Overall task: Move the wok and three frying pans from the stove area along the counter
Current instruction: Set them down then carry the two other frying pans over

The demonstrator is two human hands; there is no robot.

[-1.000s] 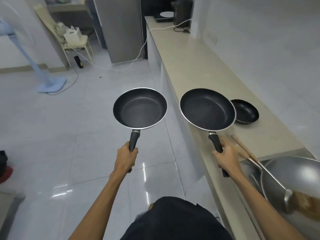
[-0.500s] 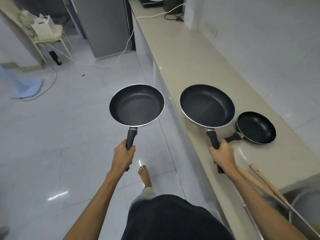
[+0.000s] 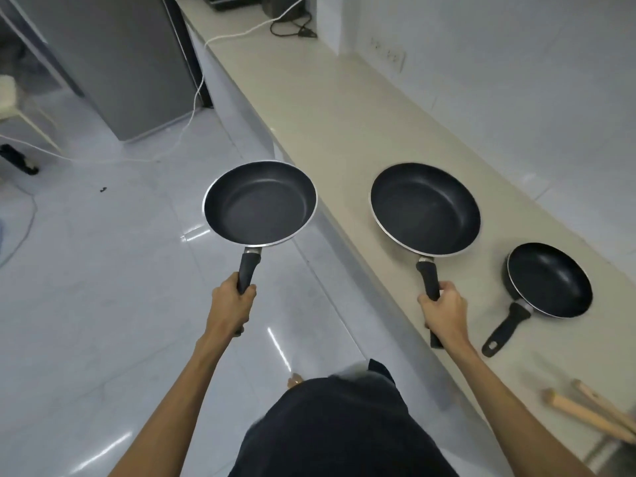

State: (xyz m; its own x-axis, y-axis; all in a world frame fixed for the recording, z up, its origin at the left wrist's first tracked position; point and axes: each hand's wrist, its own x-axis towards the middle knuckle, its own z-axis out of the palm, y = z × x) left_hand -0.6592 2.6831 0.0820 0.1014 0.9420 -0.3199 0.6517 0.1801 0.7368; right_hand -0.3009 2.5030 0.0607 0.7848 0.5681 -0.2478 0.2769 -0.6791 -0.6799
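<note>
My left hand [image 3: 232, 306] grips the black handle of a medium black frying pan [image 3: 260, 203], held level over the floor beside the counter. My right hand [image 3: 444, 311] grips the handle of a larger black frying pan [image 3: 425, 208], held above the beige counter [image 3: 327, 108] near its front edge. A small black frying pan [image 3: 549, 280] lies on the counter to the right of my right hand, its handle pointing toward me. The wok is out of view.
Two wooden handles [image 3: 585, 411] stick in from the lower right corner. A grey fridge [image 3: 110, 60] stands at the far left. A white cable [image 3: 192, 111] runs from the counter down across the tiled floor. Dark appliances sit at the counter's far end.
I have walked forward along the counter with both pans. The small pan and the wooden handles have slid toward the lower right of the view, and the wok has left it.
</note>
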